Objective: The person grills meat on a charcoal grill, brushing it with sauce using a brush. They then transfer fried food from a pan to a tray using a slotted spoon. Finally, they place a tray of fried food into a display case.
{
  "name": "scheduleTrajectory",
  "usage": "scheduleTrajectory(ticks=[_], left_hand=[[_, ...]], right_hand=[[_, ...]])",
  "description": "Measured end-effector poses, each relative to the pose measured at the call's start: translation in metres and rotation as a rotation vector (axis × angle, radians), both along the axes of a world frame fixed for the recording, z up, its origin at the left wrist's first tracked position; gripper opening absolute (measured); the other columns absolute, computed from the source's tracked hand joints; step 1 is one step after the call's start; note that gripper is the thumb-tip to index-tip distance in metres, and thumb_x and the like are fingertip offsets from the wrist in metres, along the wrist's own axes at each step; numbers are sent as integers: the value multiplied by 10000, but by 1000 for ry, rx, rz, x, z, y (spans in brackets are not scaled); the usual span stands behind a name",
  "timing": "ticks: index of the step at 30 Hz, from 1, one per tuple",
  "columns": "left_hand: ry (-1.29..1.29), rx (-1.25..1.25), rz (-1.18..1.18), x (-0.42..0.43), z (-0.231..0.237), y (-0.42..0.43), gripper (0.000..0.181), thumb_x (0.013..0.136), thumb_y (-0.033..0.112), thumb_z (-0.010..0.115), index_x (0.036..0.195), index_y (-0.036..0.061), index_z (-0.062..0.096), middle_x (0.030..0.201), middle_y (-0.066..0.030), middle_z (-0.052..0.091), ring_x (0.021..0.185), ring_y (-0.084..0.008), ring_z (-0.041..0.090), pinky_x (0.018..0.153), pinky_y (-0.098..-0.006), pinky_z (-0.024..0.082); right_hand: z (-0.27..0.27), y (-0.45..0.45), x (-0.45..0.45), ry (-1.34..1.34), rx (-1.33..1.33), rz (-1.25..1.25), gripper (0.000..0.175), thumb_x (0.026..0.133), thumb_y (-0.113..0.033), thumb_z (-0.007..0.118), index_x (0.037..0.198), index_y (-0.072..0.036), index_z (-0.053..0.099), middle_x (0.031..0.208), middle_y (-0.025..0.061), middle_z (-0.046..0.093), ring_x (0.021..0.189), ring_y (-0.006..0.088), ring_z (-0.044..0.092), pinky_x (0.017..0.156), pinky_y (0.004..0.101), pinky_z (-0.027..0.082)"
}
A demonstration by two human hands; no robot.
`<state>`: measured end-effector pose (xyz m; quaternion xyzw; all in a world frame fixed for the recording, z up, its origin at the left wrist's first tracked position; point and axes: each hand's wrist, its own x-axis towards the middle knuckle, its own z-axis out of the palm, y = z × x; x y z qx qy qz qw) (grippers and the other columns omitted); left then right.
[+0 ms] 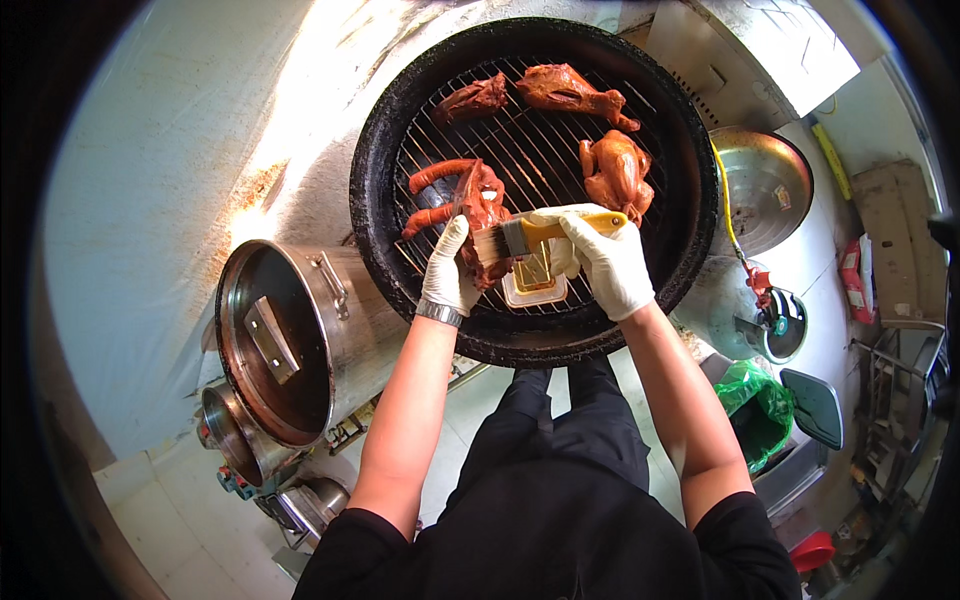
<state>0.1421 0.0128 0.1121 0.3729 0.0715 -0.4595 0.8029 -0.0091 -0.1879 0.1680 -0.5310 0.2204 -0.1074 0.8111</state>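
Note:
In a white glove, my left hand (453, 266) holds a piece of reddish-brown cooked meat (482, 214) over the wire rack (529, 161) of a round black roasting vessel (379, 176). My gloved right hand (606, 262) grips the yellow handle of a flat brush (536, 234), whose bristles touch the meat. Below the brush, a clear plastic tub of yellowish liquid (535, 289) rests on the rack. A whole glazed bird (617, 171) lies at the right, with a meat leg (570, 91) and a darker meat piece (472, 99) farther back. Reddish sausage-like pieces (431, 219) lie at left.
A large steel pot (360, 300) stands at left, near a smaller pot (240, 435). At right are a round metal lid (765, 187), a gas cylinder (720, 300) with a yellow hose (725, 191), and a bin with a green liner (757, 412).

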Motion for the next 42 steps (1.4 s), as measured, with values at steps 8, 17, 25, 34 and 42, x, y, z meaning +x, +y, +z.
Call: scheduleTrajectory(ticks=[8,17,25,34,42], left_hand=[[65,-79,40,-1,3,3,628,1101,399,582,1619,68,451,1611,-128,556,1442,-318,572,1243,-505,442],[13,-99,162,-5,-11,-2,737,1046,540,687,1555,43,497,1446,-175,636,1329,-344,635,1181,-522,504],[-73,67,55,-8,10,1,646,1001,470,773,1485,88,582,1406,-108,682,1268,-299,676,1116,-489,549],[26,9,138,-13,18,4,515,1079,375,649,1491,70,594,1406,-76,690,1294,-280,656,1163,-482,497],[-82,110,112,-6,17,9,441,1076,332,692,1423,61,656,1369,-78,714,1248,-243,686,1112,-460,550]], right_hand=[[17,0,-10,-89,-95,-30,276,1100,-164,654,1261,31,765,1016,68,788,756,67,631,710,236,517],[65,20,-18,-18,-68,-73,268,1098,-165,655,1237,30,776,842,63,764,683,84,629,644,238,500],[45,0,1,98,-158,-12,289,1106,-166,616,1193,45,795,730,31,709,610,80,612,598,221,474],[52,-1,-18,44,-101,-8,302,1102,-192,623,1188,46,789,717,34,688,603,89,603,598,228,480],[30,-1,-13,5,-29,-52,332,1090,-210,617,1177,62,785,668,15,610,554,84,517,632,276,559]])
